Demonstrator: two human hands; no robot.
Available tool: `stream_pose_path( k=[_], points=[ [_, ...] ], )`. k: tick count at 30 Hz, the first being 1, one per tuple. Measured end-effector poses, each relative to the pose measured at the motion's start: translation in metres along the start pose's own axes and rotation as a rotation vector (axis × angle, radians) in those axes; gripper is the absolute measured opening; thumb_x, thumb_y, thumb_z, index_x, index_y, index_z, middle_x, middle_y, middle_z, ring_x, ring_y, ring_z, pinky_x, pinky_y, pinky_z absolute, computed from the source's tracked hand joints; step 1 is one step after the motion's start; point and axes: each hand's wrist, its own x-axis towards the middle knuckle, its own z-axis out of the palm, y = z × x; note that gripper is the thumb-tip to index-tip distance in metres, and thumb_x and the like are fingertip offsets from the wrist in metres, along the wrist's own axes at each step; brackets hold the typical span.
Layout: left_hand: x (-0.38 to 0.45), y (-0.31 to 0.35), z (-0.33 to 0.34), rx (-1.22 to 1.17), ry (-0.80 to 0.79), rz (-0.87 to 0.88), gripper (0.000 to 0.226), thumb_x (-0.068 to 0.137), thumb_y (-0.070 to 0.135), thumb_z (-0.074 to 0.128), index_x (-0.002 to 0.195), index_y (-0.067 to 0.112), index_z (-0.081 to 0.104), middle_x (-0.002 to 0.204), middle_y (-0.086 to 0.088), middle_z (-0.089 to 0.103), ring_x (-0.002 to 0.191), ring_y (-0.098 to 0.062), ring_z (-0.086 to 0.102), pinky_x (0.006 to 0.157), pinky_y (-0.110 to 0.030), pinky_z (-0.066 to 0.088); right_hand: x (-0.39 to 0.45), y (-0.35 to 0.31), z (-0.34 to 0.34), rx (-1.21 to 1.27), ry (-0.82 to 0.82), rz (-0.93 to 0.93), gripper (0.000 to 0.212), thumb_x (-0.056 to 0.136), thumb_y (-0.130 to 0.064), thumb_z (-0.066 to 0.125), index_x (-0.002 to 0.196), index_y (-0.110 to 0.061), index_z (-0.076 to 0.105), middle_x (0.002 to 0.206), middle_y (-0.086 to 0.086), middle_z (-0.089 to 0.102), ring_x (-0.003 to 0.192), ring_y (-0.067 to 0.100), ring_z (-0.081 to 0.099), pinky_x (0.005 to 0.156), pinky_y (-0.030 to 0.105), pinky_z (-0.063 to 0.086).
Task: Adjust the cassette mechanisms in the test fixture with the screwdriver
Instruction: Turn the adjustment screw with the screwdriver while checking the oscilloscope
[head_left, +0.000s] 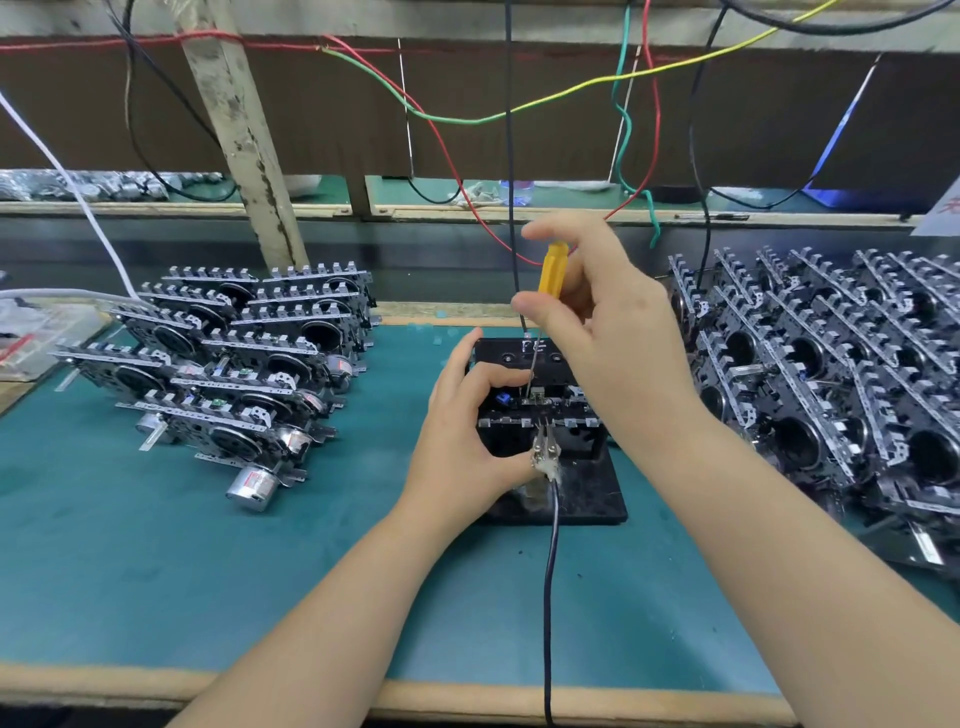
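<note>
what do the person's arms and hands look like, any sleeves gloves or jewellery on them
Both forearms are bare as far as the frame shows: no sleeves come into view. The left hand and the right hand wear no gloves, and no rings, watch, wrist strap or bracelet shows on either. The fingernails that show are short and unpainted.

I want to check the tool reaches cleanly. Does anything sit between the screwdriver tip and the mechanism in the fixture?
Nothing visible does. The screwdriver, pinched by the right hand, runs its shaft straight down onto the mechanism; the left hand grips the fixture's left side.
</note>
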Motion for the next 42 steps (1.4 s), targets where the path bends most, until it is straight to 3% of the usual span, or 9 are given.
stream_pose_path(
  k=[6,9,15,21,24,31,35,38,42],
  points=[
    [-0.005,-0.011,0.005,-0.03,0.038,0.063,0.06,0.061,0.039,0.086,0.111,0.053,0.056,0.16,0.029,0.014,0.149,0.004,0.018,0.113,-0.029,0.034,0.003,-0.004,-0.004,0.032,-0.163,0.015,0.035,0.101,-0.005,0.054,0.13,-0.025,0.06,0.109,-0.009,0.067,0.106,0.005,0.061,0.096,0.026,0.047],
    [0.0,-0.011,0.006,-0.068,0.071,0.098,0.056,0.059,0.046,0.086,0.109,0.049,0.059,0.162,0.019,0.022,0.149,-0.006,0.025,0.11,-0.044,0.042,0.009,-0.007,-0.004,0.102,-0.186,0.034,0.04,0.096,-0.002,0.06,0.114,-0.037,0.064,0.092,-0.013,0.07,0.093,0.009,0.068,0.089,0.03,0.05],
    [0.004,-0.008,0.004,-0.055,0.079,0.109,0.056,0.058,0.044,0.089,0.107,0.049,0.061,0.162,0.016,0.026,0.147,-0.009,0.032,0.103,-0.044,0.048,0.006,-0.007,0.006,0.064,-0.006,0.002,0.043,0.087,-0.013,0.076,0.117,-0.041,0.066,0.087,-0.016,0.062,0.085,0.012,0.061,0.078,0.019,0.047],
    [0.002,-0.007,0.004,-0.034,0.089,0.089,0.061,0.055,0.05,0.085,0.11,0.055,0.058,0.16,0.026,0.021,0.146,-0.001,0.028,0.107,-0.039,0.045,0.007,-0.005,-0.003,0.071,-0.113,0.049,0.031,0.1,-0.019,0.061,0.122,-0.04,0.063,0.101,-0.015,0.066,0.1,0.004,0.062,0.091,0.026,0.048],
    [0.002,-0.005,0.003,-0.049,0.075,0.087,0.06,0.056,0.047,0.086,0.11,0.054,0.059,0.16,0.025,0.021,0.146,-0.004,0.031,0.107,-0.041,0.045,0.012,-0.007,-0.013,0.171,-0.215,0.124,0.033,0.101,-0.006,0.056,0.113,-0.036,0.065,0.103,-0.013,0.075,0.103,0.006,0.07,0.098,0.036,0.052],
    [0.0,-0.005,0.002,-0.053,0.056,0.072,0.064,0.055,0.047,0.084,0.113,0.055,0.057,0.157,0.035,0.017,0.144,-0.001,0.032,0.1,-0.02,0.042,0.003,-0.002,-0.012,0.257,-0.016,0.137,0.017,0.086,-0.014,0.079,0.087,-0.028,0.069,0.082,-0.005,0.073,0.079,0.015,0.071,0.081,0.035,0.056],
    [0.0,-0.009,0.001,-0.028,0.048,0.053,0.066,0.055,0.05,0.085,0.115,0.053,0.058,0.157,0.035,0.017,0.141,-0.009,0.04,0.105,-0.041,0.046,-0.008,-0.002,-0.019,0.439,0.026,0.127,0.007,0.097,-0.04,0.059,0.093,-0.035,0.062,0.09,-0.004,0.07,0.088,0.011,0.065,0.085,0.024,0.049],
    [0.002,-0.011,0.002,-0.021,0.056,0.07,0.066,0.053,0.047,0.085,0.113,0.052,0.06,0.157,0.033,0.023,0.135,-0.007,0.049,0.101,-0.04,0.048,-0.016,0.017,-0.027,-0.046,-0.084,0.174,0.024,0.105,-0.048,0.035,0.096,-0.039,0.056,0.1,-0.019,0.06,0.106,-0.004,0.046,0.102,0.027,0.03],
    [0.002,-0.01,0.003,-0.048,0.059,0.072,0.061,0.049,0.049,0.081,0.108,0.052,0.063,0.155,0.031,0.028,0.129,0.007,0.048,0.096,-0.032,0.047,-0.039,0.037,-0.023,-0.397,-0.315,0.255,0.016,0.103,-0.043,0.043,0.116,-0.035,0.046,0.113,-0.027,0.043,0.122,0.001,0.031,0.118,0.04,0.008]
  ],
)
